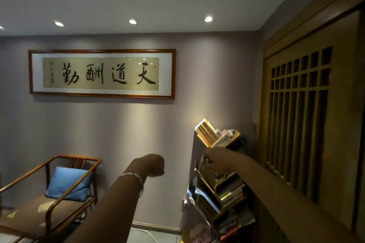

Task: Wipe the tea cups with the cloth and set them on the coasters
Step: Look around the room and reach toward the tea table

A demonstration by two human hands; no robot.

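No tea cup, cloth or coaster is in view; the camera faces a grey wall. Both my arms stretch forward at chest height. My left hand (153,165) hangs in mid-air before the wall, bent down at the wrist with its fingers curled in and nothing visible in it; a silver bangle (132,176) sits on that wrist. My right hand (216,161) reaches over to the gold book rack (221,185), its fingertips at the rack's upper tier. In the dim light I cannot make out whether those fingers hold anything.
The book rack stands in the right corner, stuffed with books and magazines. A wooden lattice screen (300,116) fills the right wall. A wooden armchair (59,201) with a blue cushion (69,184) stands at the lower left. A framed calligraphy panel (101,74) hangs on the wall.
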